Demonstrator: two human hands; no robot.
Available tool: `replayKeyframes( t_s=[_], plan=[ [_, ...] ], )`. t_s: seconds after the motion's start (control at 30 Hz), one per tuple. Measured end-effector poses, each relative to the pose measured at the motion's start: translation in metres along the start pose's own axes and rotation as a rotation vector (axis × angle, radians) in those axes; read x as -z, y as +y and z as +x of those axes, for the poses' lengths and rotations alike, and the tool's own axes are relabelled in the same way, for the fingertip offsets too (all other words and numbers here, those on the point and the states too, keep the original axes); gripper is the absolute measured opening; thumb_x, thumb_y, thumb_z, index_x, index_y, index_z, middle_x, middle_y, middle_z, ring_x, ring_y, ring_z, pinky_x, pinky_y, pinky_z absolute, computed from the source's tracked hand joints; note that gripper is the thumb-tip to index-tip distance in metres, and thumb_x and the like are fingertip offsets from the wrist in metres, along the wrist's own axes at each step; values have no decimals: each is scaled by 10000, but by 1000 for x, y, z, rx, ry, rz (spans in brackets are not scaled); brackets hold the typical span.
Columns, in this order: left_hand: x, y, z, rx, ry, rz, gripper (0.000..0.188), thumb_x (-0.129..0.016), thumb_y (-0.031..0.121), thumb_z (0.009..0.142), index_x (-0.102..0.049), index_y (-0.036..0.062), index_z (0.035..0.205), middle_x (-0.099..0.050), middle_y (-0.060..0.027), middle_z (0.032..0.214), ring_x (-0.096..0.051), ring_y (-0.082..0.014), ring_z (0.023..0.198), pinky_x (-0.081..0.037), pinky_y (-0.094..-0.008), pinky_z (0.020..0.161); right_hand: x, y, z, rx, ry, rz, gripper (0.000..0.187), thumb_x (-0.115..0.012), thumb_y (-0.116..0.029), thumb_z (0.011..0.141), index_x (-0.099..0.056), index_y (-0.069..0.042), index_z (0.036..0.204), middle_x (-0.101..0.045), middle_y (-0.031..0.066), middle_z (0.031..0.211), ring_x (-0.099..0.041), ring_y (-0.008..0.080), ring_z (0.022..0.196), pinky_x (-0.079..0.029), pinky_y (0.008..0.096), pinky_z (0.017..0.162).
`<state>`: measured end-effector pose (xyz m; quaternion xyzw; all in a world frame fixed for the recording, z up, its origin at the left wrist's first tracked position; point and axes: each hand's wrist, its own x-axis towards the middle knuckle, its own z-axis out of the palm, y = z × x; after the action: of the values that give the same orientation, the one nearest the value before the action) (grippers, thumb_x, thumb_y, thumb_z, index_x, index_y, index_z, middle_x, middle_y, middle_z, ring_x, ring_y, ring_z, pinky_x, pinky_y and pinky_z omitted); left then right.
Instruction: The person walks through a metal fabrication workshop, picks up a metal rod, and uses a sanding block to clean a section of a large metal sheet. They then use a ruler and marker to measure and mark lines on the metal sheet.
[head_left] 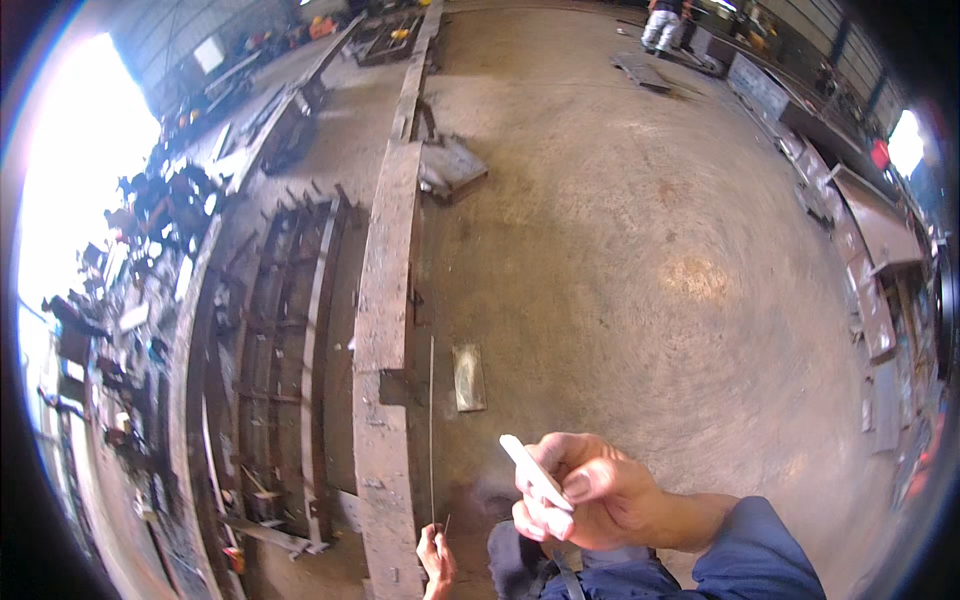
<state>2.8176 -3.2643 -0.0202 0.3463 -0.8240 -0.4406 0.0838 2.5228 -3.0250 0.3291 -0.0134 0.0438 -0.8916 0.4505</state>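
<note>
My right hand (600, 492) is raised in front of my body, its thumb and fingers closed on a white stick of chalk (535, 472). The stick points up and to the left. Lower and further left, my left hand (436, 562) grips the near end of a long, thin metal rod (432, 430). That rod extends straight away from me, just right of a rusty steel beam (382, 450). A short thin piece also sticks out by the left fingers. How the left fingers wrap around it is partly hidden.
A pale rectangular plate (468, 378) lies on the concrete floor (600, 260). Steel frames (316, 370) stand left of the beam. A metal piece (450, 168) rests against it further off. Steel sections (878, 220) line the right side. A person (662, 25) stands far away.
</note>
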Motion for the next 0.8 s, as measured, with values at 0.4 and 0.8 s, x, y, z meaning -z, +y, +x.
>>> replayKeyframes(
  t_s=[0.4,0.8],
  plan=[
    [-95,73,-38,105,-158,283,405,-639,280,973,-519,102,1317,-566,-235,1196,-554,-296,1095,-429,-426,964,-91,-192,-210,460,33,-64,336,-592,21,916,-669,64,1240,-706,142,976,-720,274,863,-561,425,902],
    [-337,189,9,67,-48,403,237,-596,213,940,-672,2,1018,-668,-256,820,-658,-423,782,-498,-519,726,-88,-426,-282,916,300,-731,221,-603,84,994,-644,48,1209,-676,232,1211,-733,311,1081,-620,417,964]
  ],
)
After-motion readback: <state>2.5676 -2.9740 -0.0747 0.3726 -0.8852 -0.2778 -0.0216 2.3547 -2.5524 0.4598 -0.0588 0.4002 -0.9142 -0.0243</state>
